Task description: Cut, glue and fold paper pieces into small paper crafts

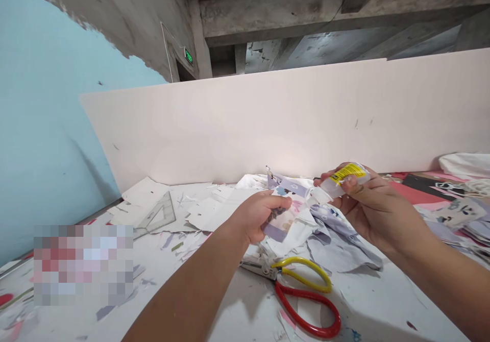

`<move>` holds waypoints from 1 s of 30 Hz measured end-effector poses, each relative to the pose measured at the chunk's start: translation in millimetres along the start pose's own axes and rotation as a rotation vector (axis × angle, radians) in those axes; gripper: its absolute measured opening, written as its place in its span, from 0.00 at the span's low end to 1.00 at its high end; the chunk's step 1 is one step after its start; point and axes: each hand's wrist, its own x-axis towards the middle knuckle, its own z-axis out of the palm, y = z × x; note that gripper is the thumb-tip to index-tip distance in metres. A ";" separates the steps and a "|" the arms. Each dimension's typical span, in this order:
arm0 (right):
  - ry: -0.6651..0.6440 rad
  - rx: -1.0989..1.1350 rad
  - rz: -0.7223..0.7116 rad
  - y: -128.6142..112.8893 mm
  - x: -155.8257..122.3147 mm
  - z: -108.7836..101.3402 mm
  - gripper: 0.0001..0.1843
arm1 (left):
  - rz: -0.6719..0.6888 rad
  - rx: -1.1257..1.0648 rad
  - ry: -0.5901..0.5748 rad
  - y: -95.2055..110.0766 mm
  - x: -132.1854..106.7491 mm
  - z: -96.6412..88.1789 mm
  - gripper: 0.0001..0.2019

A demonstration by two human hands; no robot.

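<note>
My left hand (262, 212) is closed on a small folded piece of patterned paper (281, 227), lavender with a floral print, held above the table. In my right hand (367, 204) is a clear glue bottle (346, 176) with a yellow label, tilted so that its white nozzle end points down and left toward the paper. Whether the nozzle touches the paper I cannot tell. Below my hands lie scissors (283, 275) with one yellow and one red handle; their blades are partly hidden by my left forearm. Crumpled lavender paper (340, 245) lies under my right hand.
A clear triangle ruler (161, 213) rests on white card sheets (141, 196) at the left. Paper scraps (187, 245) litter the white table (383, 311). Patterned paper (461, 212) and white cord (476, 188) lie at the right. A pale panel (245, 127) stands behind.
</note>
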 end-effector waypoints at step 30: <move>-0.074 -0.176 -0.206 -10.0 -8.1 3.1 0.10 | 0.076 0.060 0.005 5.0 -8.0 -1.1 0.09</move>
